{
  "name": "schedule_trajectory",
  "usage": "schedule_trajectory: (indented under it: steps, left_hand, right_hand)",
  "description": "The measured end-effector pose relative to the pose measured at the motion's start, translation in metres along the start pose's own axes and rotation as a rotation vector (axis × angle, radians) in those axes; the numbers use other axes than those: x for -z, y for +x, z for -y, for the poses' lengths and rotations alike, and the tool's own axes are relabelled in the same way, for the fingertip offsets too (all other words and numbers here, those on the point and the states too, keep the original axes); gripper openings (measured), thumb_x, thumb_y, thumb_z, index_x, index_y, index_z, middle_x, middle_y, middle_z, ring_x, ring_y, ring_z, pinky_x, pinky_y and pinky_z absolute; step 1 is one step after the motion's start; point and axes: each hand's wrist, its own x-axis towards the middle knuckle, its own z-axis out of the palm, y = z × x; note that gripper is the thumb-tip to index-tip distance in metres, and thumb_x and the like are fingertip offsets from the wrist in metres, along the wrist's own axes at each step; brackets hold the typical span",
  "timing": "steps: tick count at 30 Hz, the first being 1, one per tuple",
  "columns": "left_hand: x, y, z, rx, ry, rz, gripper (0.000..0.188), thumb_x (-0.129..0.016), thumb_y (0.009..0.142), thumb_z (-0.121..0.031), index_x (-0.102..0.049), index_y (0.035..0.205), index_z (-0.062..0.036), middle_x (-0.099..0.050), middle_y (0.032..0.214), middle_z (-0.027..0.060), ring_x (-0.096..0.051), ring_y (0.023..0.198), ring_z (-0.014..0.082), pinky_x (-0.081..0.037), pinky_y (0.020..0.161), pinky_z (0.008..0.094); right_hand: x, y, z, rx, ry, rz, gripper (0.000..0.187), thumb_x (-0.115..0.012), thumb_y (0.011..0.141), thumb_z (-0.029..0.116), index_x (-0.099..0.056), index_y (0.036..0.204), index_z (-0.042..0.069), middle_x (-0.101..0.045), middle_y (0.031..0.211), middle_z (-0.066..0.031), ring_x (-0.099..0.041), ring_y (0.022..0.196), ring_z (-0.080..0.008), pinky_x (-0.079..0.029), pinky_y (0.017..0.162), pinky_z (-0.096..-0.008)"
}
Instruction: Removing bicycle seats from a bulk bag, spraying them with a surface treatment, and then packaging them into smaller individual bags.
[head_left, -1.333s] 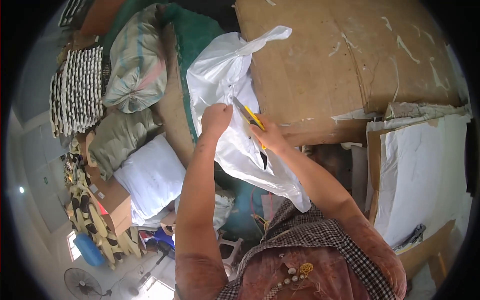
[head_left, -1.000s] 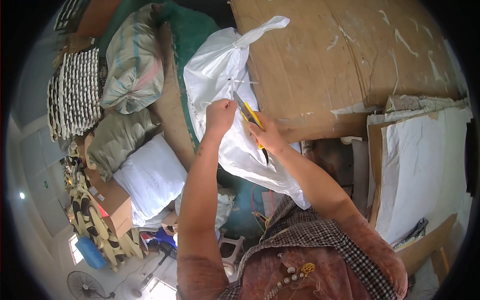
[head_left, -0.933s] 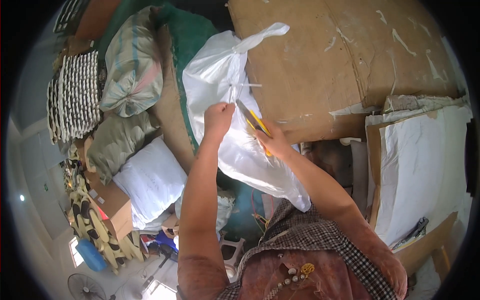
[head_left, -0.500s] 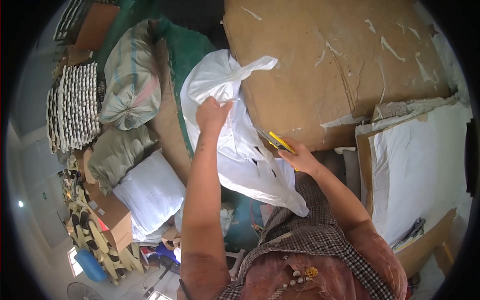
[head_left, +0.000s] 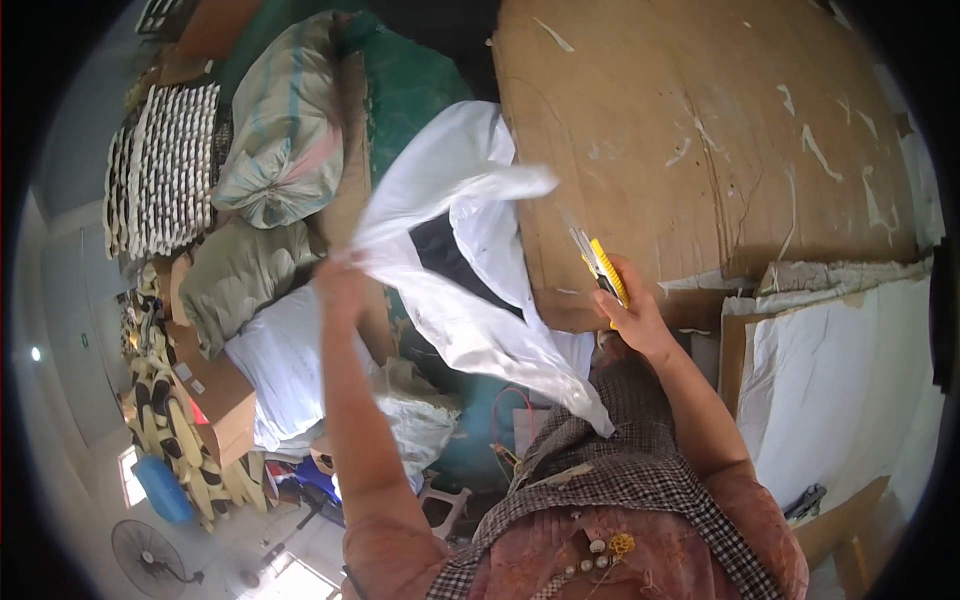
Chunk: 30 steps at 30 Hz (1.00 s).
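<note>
A white plastic sack [head_left: 480, 340] stands in front of me, its mouth pulled wide so that dark contents [head_left: 455, 258] show inside. My left hand [head_left: 340, 272], smeared by motion, is closed on the sack's left edge and draws it outward. In my right hand [head_left: 637, 312] is a utility knife [head_left: 605, 272] with a yellow and black handle, its blade pointing up and away from me. The knife is apart from the sack, to the right of its opening. One corner of the sack hangs down against my checked apron [head_left: 570, 480].
A large cardboard sheet [head_left: 640, 130] with torn white scraps fills the far right. Beside me on the right stands a white-faced board [head_left: 840, 350]. On the left are a tied woven sack [head_left: 285, 125], a white sack [head_left: 280, 355], a cardboard box [head_left: 215, 390] and a fan [head_left: 148, 552].
My left hand has moved left and toward me, pulling the sack's edge so its opening widened. My right hand has lifted the utility knife away from the sack and turned it more upright.
</note>
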Motion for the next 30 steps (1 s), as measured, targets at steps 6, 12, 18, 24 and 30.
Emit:
schedule_trajectory:
  steps: [6, 12, 18, 24, 30]
  left_hand:
    - [0.034, -0.003, -0.011, 0.396, -0.735, -0.067, 0.016, -0.058, 0.083, -0.019, -0.053, 0.072, -0.0084, -0.042, 0.056, -0.0042, -0.039, 0.048, 0.0072, -0.031, 0.042, 0.0244]
    - [0.034, 0.006, 0.024, -0.093, -0.164, -0.012, 0.021, -0.061, 0.083, -0.021, -0.051, 0.069, -0.0087, -0.043, 0.059, -0.0046, -0.041, 0.054, 0.0073, -0.033, 0.048, 0.0263]
    - [0.061, 0.002, 0.067, -0.112, 0.074, -0.071, 0.019, -0.057, 0.082, -0.019, -0.053, 0.08, -0.0006, -0.056, 0.072, 0.0184, -0.051, 0.066, 0.0341, -0.042, 0.062, 0.038]
    - [0.031, -0.026, 0.079, -0.153, -0.258, 0.018, 0.015, -0.054, 0.086, -0.018, -0.057, 0.08, -0.0041, -0.051, 0.065, 0.0089, -0.048, 0.061, 0.0149, -0.041, 0.06, 0.0325]
    - [-0.075, -0.155, 0.113, -0.018, -0.42, 0.209, 0.015, -0.057, 0.085, -0.02, -0.06, 0.084, -0.0059, -0.044, 0.065, -0.0035, -0.041, 0.059, 0.005, -0.035, 0.051, 0.0205]
  right_hand:
    - [-0.061, 0.047, -0.048, 0.08, -0.615, 0.099, 0.052, -0.067, 0.075, 0.017, -0.041, 0.118, 0.006, -0.056, 0.096, -0.0123, -0.056, 0.091, -0.0237, -0.045, 0.078, -0.0332]
    - [-0.101, 0.055, -0.07, 0.106, -1.394, 0.339, 0.062, -0.067, 0.073, 0.018, -0.037, 0.127, 0.009, -0.054, 0.107, -0.0169, -0.055, 0.092, -0.0354, -0.046, 0.078, -0.0435]
    - [-0.037, 0.03, -0.082, 0.36, -1.104, 0.156, 0.057, -0.06, 0.075, 0.003, -0.038, 0.127, 0.01, -0.057, 0.098, -0.0186, -0.057, 0.089, -0.0356, -0.046, 0.076, -0.0423]
    - [0.03, -0.079, -0.068, -0.293, -0.651, -0.418, 0.02, -0.06, 0.083, 0.014, -0.051, 0.098, 0.006, -0.057, 0.073, -0.0049, -0.056, 0.061, -0.0145, -0.045, 0.053, -0.0274]
    - [0.01, -0.247, -0.115, -0.13, -0.466, -0.748, 0.029, -0.056, 0.085, 0.028, -0.054, 0.102, 0.004, -0.059, 0.08, -0.0118, -0.054, 0.072, -0.0187, -0.046, 0.064, -0.0341]
